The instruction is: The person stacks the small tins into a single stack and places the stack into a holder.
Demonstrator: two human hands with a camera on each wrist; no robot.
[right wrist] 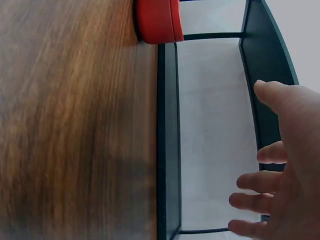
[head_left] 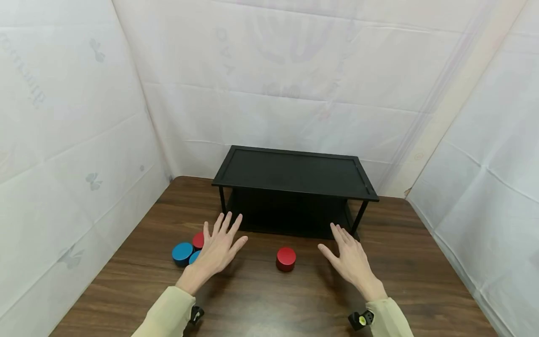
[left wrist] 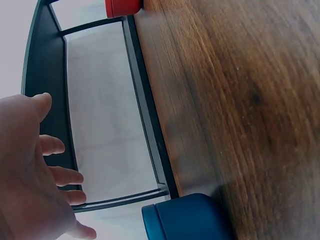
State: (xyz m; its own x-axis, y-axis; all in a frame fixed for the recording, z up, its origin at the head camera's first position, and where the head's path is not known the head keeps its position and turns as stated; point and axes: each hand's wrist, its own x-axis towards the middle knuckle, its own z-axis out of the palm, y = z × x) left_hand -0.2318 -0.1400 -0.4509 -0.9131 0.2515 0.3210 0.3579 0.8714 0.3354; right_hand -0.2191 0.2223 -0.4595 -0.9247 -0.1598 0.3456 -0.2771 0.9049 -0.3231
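Both hands hover over the wooden table with fingers spread and nothing held. My left hand [head_left: 218, 249] is nearest a small cluster at the left: a blue round container [head_left: 183, 253], a second blue one [head_left: 194, 257] partly hidden by the hand, and a red one [head_left: 198, 240] behind it. Between the hands a lone red round container [head_left: 286, 259] stands upright on the table. To its right is my right hand [head_left: 350, 259], its fingertips overlapping the front right corner of a black two-tier rack [head_left: 294, 173]. The rack's lower shelf [head_left: 286, 213] is in shadow under the top one.
White sheeting [head_left: 269, 84] hangs behind the table and along both sides. The wooden table [head_left: 421, 281] extends in front of the rack and past its right end. A black wrist camera [head_left: 361, 320] is strapped below the right hand, another [head_left: 196, 314] below the left.
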